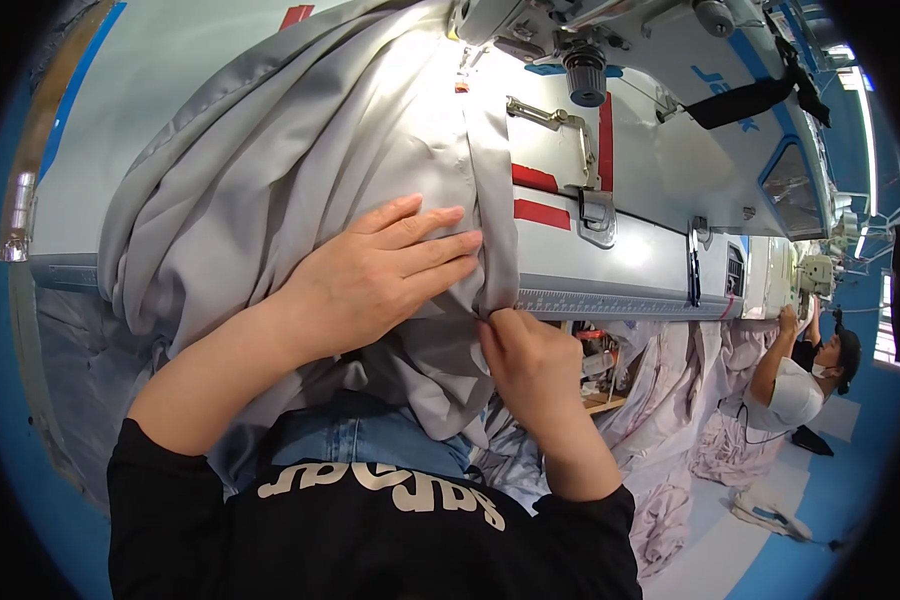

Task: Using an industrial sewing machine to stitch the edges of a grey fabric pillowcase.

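A large piece of silver-grey fabric [300,170] lies in folds over the sewing table and hangs down over its front edge onto my lap. Its right side is folded into a narrow band that runs up under the lit needle area of the sewing machine [570,75]. My left hand [390,265] lies flat on the fabric, fingers stretched toward the band. At the table's front edge my right hand [532,360] pinches the lower end of the band between thumb and fingers.
A ruler strip [620,305] runs along the table's front edge. Red tape [542,213] and a metal guide [597,218] sit right of the fabric. Pale cloth [660,400] hangs below. Farther right, a masked person [805,375] works at another machine.
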Demonstrator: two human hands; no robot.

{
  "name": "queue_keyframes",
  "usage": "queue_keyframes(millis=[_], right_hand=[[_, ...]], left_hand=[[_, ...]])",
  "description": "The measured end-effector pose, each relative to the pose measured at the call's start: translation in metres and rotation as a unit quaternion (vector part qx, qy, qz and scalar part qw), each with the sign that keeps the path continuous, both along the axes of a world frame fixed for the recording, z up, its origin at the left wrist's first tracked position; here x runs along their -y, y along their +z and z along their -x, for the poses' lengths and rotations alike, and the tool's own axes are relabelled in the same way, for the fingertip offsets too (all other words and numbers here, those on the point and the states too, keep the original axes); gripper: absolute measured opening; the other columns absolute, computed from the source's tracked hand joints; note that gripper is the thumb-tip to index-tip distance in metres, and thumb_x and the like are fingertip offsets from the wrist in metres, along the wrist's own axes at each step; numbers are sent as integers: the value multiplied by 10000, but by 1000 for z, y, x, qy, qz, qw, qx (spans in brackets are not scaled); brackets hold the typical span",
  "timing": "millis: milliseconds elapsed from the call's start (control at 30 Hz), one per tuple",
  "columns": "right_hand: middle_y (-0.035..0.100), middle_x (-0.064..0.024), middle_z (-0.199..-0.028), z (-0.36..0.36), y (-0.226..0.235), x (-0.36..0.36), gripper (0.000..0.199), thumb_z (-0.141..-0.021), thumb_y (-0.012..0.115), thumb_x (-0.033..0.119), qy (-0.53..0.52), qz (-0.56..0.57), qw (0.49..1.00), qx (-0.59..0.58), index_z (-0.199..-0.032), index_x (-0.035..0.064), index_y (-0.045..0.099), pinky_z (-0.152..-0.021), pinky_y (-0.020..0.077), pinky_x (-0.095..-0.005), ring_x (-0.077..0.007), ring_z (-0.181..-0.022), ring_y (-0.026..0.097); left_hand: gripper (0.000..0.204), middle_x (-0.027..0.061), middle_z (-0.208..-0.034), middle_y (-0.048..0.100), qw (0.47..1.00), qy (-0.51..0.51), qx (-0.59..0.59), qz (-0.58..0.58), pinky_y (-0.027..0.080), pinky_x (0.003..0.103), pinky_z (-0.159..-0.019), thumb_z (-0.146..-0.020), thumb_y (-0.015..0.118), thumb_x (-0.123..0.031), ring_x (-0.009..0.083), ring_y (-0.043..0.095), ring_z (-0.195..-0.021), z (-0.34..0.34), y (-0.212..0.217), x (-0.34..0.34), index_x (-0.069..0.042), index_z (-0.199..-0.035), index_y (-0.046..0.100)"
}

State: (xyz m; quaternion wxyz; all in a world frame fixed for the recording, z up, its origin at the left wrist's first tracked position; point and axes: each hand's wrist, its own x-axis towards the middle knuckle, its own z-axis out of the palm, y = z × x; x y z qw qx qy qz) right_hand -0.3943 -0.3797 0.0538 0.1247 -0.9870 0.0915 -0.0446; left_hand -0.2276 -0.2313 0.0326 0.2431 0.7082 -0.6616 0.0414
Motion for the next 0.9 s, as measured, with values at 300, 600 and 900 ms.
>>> queue_keyframes(millis=[300, 600, 900], right_hand=[[542, -50, -665, -15, 31, 42, 99, -765, 657, 44, -82, -193, 978, -2, -786, 4, 569, -508, 420, -266, -124, -568, 530], [569, -87, -841, -37, 16, 26, 267, -722, 714, 13, 59, 42, 992, 108, -953, 51, 585, -573, 481, -325, -250, -663, 590], [573, -61, -794, -35, 14, 18, 211, -692, 745, 33, 38, -44, 994, 93, -869, 65, 635, -569, 469, -340, -252, -647, 578]], left_hand=[[136, 40, -1051, 634, 997, -4, -27, 78, 417, 360, -994, -726, 603, -120, 188, 575, -1072, -3, 1, 10, -67, -851, 611], [104, 57, -968, 654, 989, 1, -70, 129, 500, 329, -832, -714, 627, -65, 202, 626, -954, -6, -3, 15, -31, -811, 612], [92, 66, -1014, 664, 990, -16, -64, 121, 499, 346, -866, -739, 628, -70, 209, 635, -982, -7, -2, 11, -41, -826, 625]])
